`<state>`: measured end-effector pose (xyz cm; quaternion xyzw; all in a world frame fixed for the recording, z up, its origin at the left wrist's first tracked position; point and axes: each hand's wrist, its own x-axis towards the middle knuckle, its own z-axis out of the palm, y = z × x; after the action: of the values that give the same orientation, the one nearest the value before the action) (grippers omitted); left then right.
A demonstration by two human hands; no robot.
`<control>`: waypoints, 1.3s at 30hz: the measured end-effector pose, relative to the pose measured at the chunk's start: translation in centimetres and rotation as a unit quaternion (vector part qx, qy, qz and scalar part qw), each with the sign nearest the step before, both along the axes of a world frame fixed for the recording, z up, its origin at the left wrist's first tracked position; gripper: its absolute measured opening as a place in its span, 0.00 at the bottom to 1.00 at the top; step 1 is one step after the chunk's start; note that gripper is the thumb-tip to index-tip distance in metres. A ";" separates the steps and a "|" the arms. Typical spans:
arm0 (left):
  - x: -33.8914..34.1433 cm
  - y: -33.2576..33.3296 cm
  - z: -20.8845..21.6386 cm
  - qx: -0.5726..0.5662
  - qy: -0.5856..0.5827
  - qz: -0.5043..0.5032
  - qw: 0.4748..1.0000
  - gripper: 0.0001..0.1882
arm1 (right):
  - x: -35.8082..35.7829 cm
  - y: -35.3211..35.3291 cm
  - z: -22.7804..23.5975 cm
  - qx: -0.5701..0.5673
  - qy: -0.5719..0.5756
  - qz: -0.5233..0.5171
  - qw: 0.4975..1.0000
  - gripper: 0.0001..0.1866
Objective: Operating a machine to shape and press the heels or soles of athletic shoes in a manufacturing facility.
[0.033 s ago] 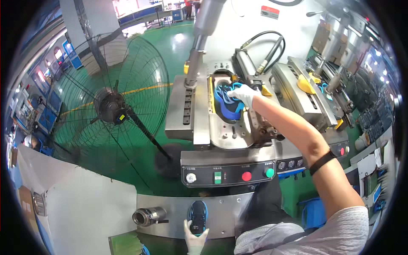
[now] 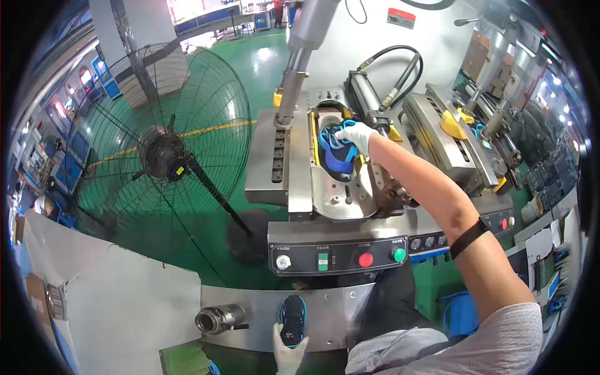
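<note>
In a white glove, my right hand (image 2: 357, 137) reaches into the machine and is closed on a blue and black shoe (image 2: 339, 161), gripping it by its upper part near the laces. That shoe sits in the recess of a metal mould station (image 2: 325, 203) with a yellow strip along its side. Down by the bench plate, my left hand (image 2: 289, 354), also white-gloved, wraps thumb and fingers around one end of a dark shoe with blue edging (image 2: 292, 317). This second shoe lies lengthwise on the metal plate (image 2: 262, 301).
A control panel (image 2: 337, 255) with coloured buttons runs along the machine's front. A thick press cylinder (image 2: 299, 69) stands over the mould's left side. At left is a large fan (image 2: 164, 153). A metal pipe fitting (image 2: 220, 319) lies left of the dark shoe. A second station (image 2: 453, 125) is at right.
The shoe in the mould has tilted slightly under my right hand, and less of its blue collar shows. My left hand stays on the dark shoe. The whole view has shifted slightly.
</note>
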<state>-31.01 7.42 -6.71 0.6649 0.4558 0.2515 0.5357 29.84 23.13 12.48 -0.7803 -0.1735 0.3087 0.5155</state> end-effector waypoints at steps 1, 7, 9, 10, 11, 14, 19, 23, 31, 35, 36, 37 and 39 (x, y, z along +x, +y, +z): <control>0.4 0.3 -0.9 -0.019 -0.050 -0.016 0.998 0.35 | 2.1 0.6 -1.4 -0.063 -0.058 -0.011 0.996 0.20; 0.1 0.1 1.3 0.010 0.022 -0.025 0.999 0.34 | 0.3 2.1 -2.3 -0.224 -0.244 0.040 0.943 0.26; 0.9 0.9 1.1 0.043 0.010 -0.021 0.999 0.27 | 0.3 1.7 -3.1 -0.208 -0.313 0.040 0.926 0.28; 0.8 1.2 -0.7 0.050 0.042 -0.040 0.997 0.36 | 0.4 1.3 -2.7 -0.258 -0.333 0.081 0.903 0.30; 0.9 1.3 -1.7 0.055 0.072 -0.068 0.994 0.45 | 1.1 0.5 -2.6 -0.259 -0.345 0.109 0.896 0.31; 1.1 0.3 -1.6 -0.050 0.016 0.026 0.998 0.40 | -9.1 -1.8 3.2 -0.149 -0.342 0.119 0.920 0.33; 4.6 -3.8 -3.9 -0.011 0.052 0.196 0.979 0.43 | -21.3 -18.2 4.2 0.105 -0.359 0.255 0.892 0.40; 5.7 -4.4 0.9 0.027 0.061 0.065 0.996 0.43 | -21.8 -30.1 -6.0 0.050 -0.489 0.183 0.851 0.43; 8.7 1.3 1.6 0.284 0.029 -0.240 0.928 0.14 | -20.9 -35.5 -12.2 -0.003 -0.411 0.234 0.881 0.56; 13.1 -3.2 9.4 0.335 -0.012 -0.227 0.914 0.07 | -24.3 -41.4 -9.3 0.052 -0.213 0.364 0.905 0.61; 14.6 -4.6 10.6 0.287 -0.021 -0.248 0.925 0.06 | -25.9 -44.0 -9.3 0.036 -0.192 0.365 0.910 0.62; 16.0 -6.2 11.0 0.241 -0.029 -0.260 0.934 0.07 | -27.2 -46.7 -9.0 0.027 -0.179 0.379 0.907 0.62; 21.3 -11.6 12.9 0.247 -0.087 -0.280 0.924 0.07 | -29.6 -50.7 -7.7 0.031 -0.122 0.359 0.925 0.65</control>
<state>-9.73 -4.15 6.22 0.8519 0.1263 0.2531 0.4408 0.20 -27.62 4.80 -0.6809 -0.5132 0.3695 0.3693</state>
